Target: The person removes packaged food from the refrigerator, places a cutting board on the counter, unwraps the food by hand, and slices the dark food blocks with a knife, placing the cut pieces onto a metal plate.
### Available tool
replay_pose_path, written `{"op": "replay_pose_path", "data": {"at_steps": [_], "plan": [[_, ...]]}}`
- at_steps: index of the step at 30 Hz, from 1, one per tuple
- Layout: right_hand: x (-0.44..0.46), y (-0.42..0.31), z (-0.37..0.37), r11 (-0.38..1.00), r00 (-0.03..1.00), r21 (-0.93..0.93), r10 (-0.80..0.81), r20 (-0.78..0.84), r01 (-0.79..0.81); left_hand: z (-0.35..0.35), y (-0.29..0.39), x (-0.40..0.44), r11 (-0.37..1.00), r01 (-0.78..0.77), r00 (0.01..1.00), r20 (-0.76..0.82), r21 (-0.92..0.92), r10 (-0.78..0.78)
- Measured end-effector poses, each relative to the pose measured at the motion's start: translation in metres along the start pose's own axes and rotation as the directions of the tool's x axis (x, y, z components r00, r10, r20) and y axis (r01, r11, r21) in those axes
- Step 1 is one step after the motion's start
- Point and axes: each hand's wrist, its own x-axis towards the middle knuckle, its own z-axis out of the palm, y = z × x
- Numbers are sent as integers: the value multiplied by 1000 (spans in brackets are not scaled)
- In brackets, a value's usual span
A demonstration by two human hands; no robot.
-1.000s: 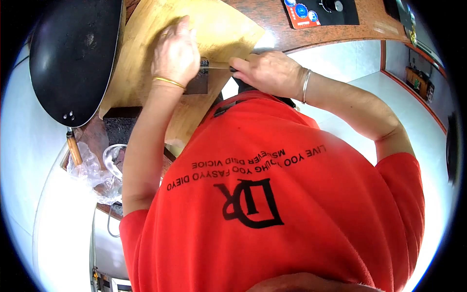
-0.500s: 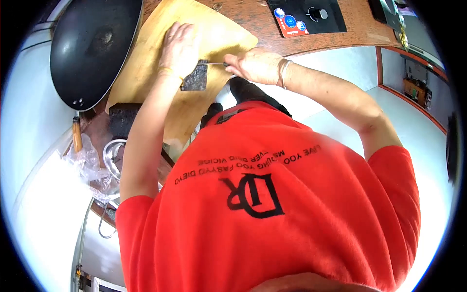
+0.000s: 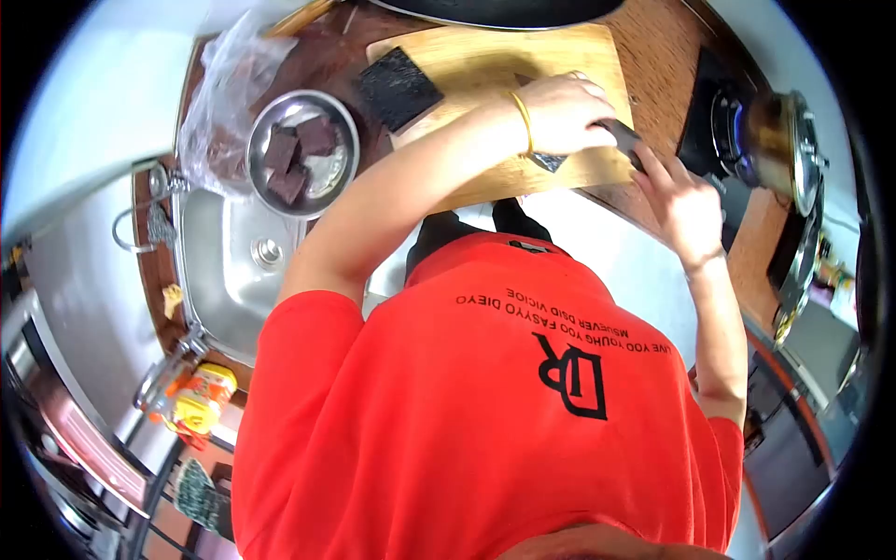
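My left hand (image 3: 563,114), with a gold bracelet at its wrist, lies palm down over a dark block (image 3: 549,161) on the wooden cutting board (image 3: 597,61). Its fingers rest over the block, apart from the thumb, and the palm hides most of the block. My right hand (image 3: 689,213) is closed round the handle of a knife (image 3: 623,140) at the board's right edge; the dark knife reaches towards my left fingertips. A larger dark slab (image 3: 399,89) lies at the board's left corner.
A metal bowl (image 3: 347,121) with several dark chunks stands left of the board, beside a plastic bag (image 3: 233,89). Below is a steel sink (image 3: 219,271). At the right, a pot (image 3: 789,149) sits over a blue flame. A wok (image 3: 504,11) is at the top.
The view has turned, bringing the sink, the full bowl and the pot on the flame into sight. My left hand stays over the block; my right hand still holds the knife.
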Motion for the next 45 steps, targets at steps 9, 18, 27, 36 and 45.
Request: {"op": "replay_pose_path", "data": {"at_steps": [9, 18, 27, 36, 45], "plan": [[28, -40, -85, 905, 898, 3, -424, 115, 426, -32, 44, -102, 985, 23, 985, -164, -173, -52], [73, -96, -93, 750, 747, 61, -661, 64, 658, -43, 46, -194, 952, 198, 938, -237, -235, -254], [96, -143, -93, 656, 656, 26, -755, 2, 755, -39, 11, -271, 231, 40, 704, -136, -972, -697], [30, -76, -71, 949, 996, 310, -79, 41, 62, -27, -44, -317, 728, 637, 719, -535, 253, -443], [-29, -47, -56, 465, 728, 561, 404, 553, -685, 10, 13, -171, 913, 291, 772, -494, -286, -401]]}}
